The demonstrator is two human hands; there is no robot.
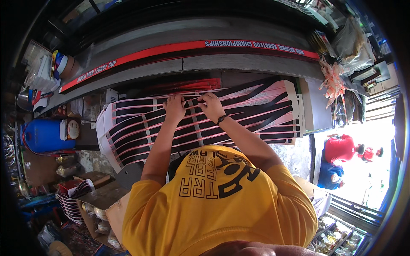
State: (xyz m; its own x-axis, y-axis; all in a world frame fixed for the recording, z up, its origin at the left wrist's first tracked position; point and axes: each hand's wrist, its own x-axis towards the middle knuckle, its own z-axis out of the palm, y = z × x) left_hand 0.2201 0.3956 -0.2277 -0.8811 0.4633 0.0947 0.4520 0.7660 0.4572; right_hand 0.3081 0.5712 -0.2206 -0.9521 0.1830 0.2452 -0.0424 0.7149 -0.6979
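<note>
A board lies before me, covered with rows of long black ribbons edged in pink and white. Grey tape strips run across the rows. Near the board's far edge, my left hand bends its fingers down onto one of the upper ribbons, closed at the fingertips. Just to its right, my right hand pinches at the same row, thumb and fingers together. A dark band circles my right wrist. What lies under the fingertips is small and partly hidden. Several ribbon ends fan loosely over the right part.
A long red ribbon with white lettering stretches along the grey ledge beyond the board. To the left stand a blue drum and stacked white items. Cardboard boxes sit at lower left. Other people are outside at right.
</note>
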